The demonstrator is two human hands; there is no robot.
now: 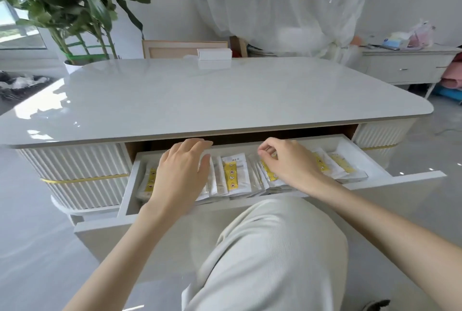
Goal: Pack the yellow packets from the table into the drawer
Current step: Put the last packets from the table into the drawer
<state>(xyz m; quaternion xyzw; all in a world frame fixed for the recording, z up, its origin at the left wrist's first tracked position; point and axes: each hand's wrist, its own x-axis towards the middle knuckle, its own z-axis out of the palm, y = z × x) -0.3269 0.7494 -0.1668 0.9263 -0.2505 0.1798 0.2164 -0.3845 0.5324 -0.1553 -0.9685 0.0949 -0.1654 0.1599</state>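
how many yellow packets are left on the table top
0. The table top holds only a white box at its far edge. The packets lie in the open drawer, some hidden under both hands.

Left hand (183,168) hides perhaps 2 packets (233,175); print unreadable.

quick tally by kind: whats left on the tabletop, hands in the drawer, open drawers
white box on the table: 1
yellow packets on the tabletop: 0
hands in the drawer, left hand and right hand: 2
open drawers: 1
total: 4
The yellow packets in the drawer overlap too much to count.
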